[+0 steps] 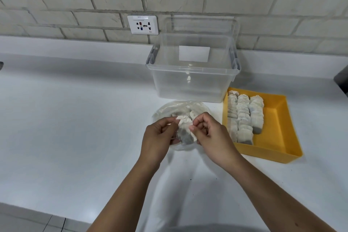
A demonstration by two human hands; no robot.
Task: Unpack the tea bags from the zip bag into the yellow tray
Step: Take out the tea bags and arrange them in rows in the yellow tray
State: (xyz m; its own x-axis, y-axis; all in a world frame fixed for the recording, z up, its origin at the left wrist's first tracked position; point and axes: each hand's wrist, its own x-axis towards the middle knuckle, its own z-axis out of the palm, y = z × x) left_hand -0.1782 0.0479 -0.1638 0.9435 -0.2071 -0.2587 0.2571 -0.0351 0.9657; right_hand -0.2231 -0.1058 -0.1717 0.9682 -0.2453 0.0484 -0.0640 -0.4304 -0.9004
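A clear zip bag (169,109) lies on the white counter in the middle, with several pale tea bags still inside. Just above its near end, both hands pinch one tea bag (185,132): my left hand (158,137) grips its left side, my right hand (211,132) its right edge. The yellow tray (278,128) stands to the right of the zip bag. Three rows of tea bags (243,117) lie side by side in the tray's left half; its right half shows bare yellow floor.
A clear plastic tub (192,81) stands behind the zip bag, against the brick wall, touching the tray's far left corner. A wall socket (143,24) is mounted left of the tub. The counter's front edge runs along the lower left.
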